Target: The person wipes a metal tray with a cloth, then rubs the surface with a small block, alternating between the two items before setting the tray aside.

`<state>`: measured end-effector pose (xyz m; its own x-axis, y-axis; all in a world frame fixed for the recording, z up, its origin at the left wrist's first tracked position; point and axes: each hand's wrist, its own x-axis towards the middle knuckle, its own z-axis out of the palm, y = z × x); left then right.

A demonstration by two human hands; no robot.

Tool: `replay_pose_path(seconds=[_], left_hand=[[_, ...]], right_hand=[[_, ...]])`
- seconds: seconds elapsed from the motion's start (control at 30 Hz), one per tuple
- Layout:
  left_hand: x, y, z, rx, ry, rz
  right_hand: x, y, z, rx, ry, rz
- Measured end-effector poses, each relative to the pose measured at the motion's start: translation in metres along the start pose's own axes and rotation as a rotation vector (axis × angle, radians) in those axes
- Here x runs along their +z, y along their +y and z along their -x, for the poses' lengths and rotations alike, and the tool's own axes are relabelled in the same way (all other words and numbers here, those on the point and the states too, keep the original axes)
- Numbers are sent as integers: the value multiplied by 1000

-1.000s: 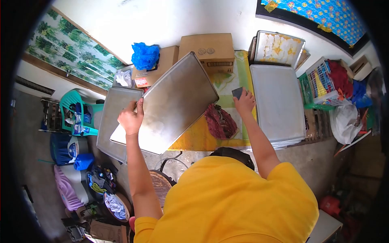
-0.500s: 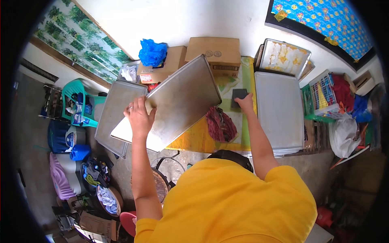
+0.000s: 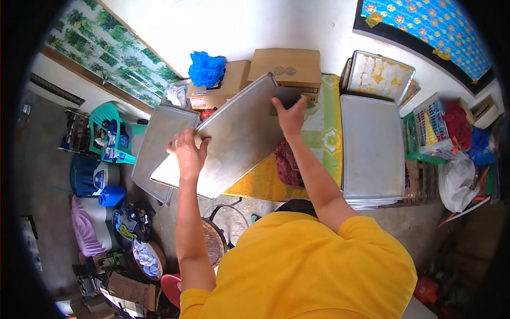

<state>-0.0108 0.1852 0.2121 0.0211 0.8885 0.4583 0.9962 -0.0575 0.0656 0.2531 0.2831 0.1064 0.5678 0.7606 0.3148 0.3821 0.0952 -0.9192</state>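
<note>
A large metal baking tray [image 3: 234, 138] stands tilted over the table, its upper corner near the cardboard boxes. My left hand [image 3: 189, 154] grips its left edge, thumb over the inner face. At the tray's right edge, my right hand [image 3: 291, 116] pinches a flat dark grey pad [image 3: 288, 97], which overlaps the rim in this view. A crumpled dark red cloth [image 3: 287, 165] lies on the table beneath my right forearm, partly hidden by it and the tray. Another metal tray [image 3: 162, 143] lies behind my left hand.
A stack of trays [image 3: 372, 149] stands on the right, with a stained tray [image 3: 381, 77] leaning behind it. Two cardboard boxes [image 3: 284, 66] and a blue plastic bag [image 3: 206, 69] sit against the wall. A green chair [image 3: 109, 127] is at left, a round stool [image 3: 213, 242] below.
My right hand has lifted the dark grey pad off the table and carried it left to the tilted tray's right edge. My left hand keeps its hold on the tray.
</note>
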Motion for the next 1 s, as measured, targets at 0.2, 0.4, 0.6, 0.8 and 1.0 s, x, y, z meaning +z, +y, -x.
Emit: replay_pose_path(seconds=[0.2,0.4,0.6,0.8,1.0], left_hand=[[7,-5,4,-14,8,-7],[7,-4,6,13,64,-23],[9,-6,6,33,100,-23],[7,-6,8,21,87,-14],[9,-7,7,19,86,-20]], right_hand=[[0,-7,12,-98,-82,186],[0,-4,7,-20,-70,167],[-1,-8,4,-6,-103,182],[2,-11,-12,-42,9,142],[1,-35,-13,-81,-62,129]])
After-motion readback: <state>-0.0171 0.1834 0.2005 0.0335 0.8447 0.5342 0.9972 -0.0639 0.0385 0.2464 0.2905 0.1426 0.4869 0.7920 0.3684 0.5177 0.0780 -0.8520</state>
